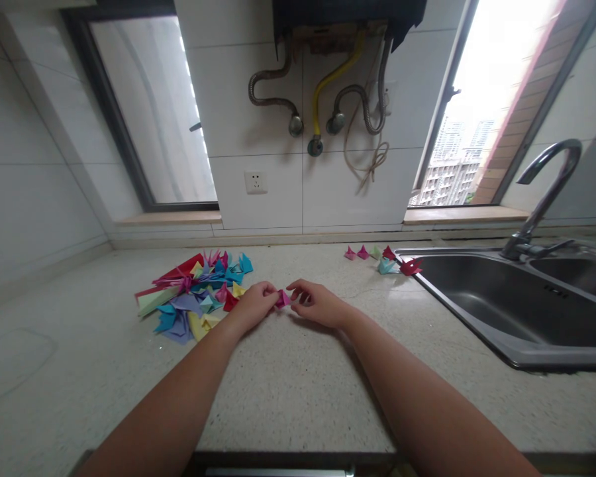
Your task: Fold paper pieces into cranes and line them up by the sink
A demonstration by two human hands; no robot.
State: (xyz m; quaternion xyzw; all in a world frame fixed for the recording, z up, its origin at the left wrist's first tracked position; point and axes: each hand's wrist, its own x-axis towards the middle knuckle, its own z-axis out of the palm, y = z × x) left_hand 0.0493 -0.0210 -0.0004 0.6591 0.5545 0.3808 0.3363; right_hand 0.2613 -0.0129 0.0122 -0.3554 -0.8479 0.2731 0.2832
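Note:
A small magenta folded-paper piece (283, 300) is just above the speckled countertop, between my two hands. My left hand (259, 302) pinches its left side, with the fingers closed. My right hand (318, 303) is at its right, thumb and fingers curved apart, with the fingertips close to the paper; whether they touch it I cannot tell. Left of my left hand lies a loose pile of colourful folded paper (186, 303), in blue, purple, yellow, red and green. Further right, several small folded-paper pieces (362, 252) stand in a row near the wall, with a light blue one (388, 266) and a red one (410, 267) in front.
A steel sink (481, 311) with a curved tap (551, 189) is set into the counter at the right. Behind the countertop (298, 397) rises a white tiled wall with a socket (255, 182), pipes (318, 86) and two windows.

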